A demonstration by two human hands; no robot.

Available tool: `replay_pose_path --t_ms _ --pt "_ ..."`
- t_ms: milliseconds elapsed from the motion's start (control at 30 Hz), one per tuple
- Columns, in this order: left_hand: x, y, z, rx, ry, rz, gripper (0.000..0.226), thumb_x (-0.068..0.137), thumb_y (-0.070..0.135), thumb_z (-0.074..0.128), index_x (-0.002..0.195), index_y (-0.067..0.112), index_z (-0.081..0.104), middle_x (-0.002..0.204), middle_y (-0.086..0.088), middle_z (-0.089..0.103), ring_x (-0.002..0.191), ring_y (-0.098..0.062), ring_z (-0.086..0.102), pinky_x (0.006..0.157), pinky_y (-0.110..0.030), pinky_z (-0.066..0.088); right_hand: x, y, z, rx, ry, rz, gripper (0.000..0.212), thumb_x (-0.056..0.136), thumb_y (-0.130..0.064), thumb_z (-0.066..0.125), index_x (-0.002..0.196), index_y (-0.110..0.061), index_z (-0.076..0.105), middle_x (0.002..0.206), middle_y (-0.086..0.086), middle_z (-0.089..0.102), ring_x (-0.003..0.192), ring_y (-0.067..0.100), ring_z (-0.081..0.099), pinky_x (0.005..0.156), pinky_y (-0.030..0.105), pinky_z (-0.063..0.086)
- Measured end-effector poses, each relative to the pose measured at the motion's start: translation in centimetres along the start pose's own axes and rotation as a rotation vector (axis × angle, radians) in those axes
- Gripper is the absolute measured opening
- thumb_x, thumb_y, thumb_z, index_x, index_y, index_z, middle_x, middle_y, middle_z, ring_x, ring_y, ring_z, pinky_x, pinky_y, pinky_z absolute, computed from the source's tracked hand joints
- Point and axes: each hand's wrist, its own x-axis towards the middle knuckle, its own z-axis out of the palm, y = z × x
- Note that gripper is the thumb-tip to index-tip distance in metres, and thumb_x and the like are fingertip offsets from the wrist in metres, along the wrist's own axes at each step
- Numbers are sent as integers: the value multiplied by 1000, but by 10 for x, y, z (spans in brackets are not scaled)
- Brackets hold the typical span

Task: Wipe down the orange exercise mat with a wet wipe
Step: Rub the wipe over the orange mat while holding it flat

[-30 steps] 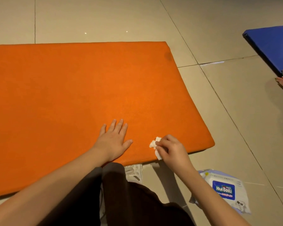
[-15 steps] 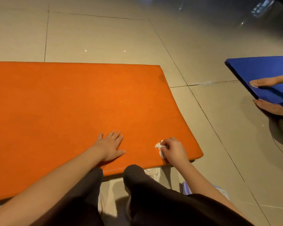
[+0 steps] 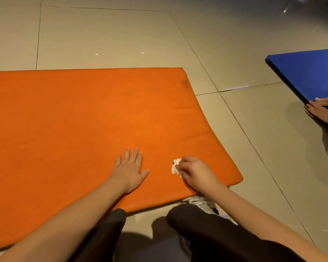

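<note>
The orange exercise mat (image 3: 80, 118) lies flat on the tiled floor and fills the left and middle of the view. My left hand (image 3: 130, 170) rests flat on it near the front edge, fingers straight and spread. To its right, my right hand (image 3: 196, 172) grips a small crumpled white wet wipe (image 3: 175, 166) and holds it against the mat close to the front right corner. Only the wipe's left part shows beyond my fingers.
A blue mat (image 3: 307, 72) lies on the floor at the right, with another person's hands (image 3: 324, 108) on its near corner. My knees in dark trousers (image 3: 195, 227) are at the mat's front edge. Beige floor tiles (image 3: 254, 138) surround both mats.
My head has tilted up, so the wipe packet by my right knee has left the view. Both hands stay in nearly the same spots on the mat. The other person's hands shifted on the blue mat.
</note>
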Motion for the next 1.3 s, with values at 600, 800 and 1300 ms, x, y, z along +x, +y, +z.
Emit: replay_pose_path --t_ms 600,800,1300 --pt "31 12 -2 -10 67 -23 71 102 56 14 156 15 -8 162 -5 -18 148 -27 -20 121 -43 -7 40 38 -8 -99 86 102 16 90 -16 57 96 -15 72 93 1 62 96 21 54 62 35 46" --pt "30 17 -5 -30 76 -44 71 102 54 16 156 15 -6 163 -5 -16 149 -27 -19 121 -46 -5 50 24 5 -56 139 164 14 84 -6 59 83 -7 73 83 7 59 85 27 56 59 33 41" --pt "60 14 -9 -36 166 -21 68 102 54 12 156 18 -6 162 -1 -18 148 -20 -21 120 -42 -11 66 37 11 47 96 -28 17 80 -10 61 90 -8 75 84 9 66 82 31 61 65 31 46"
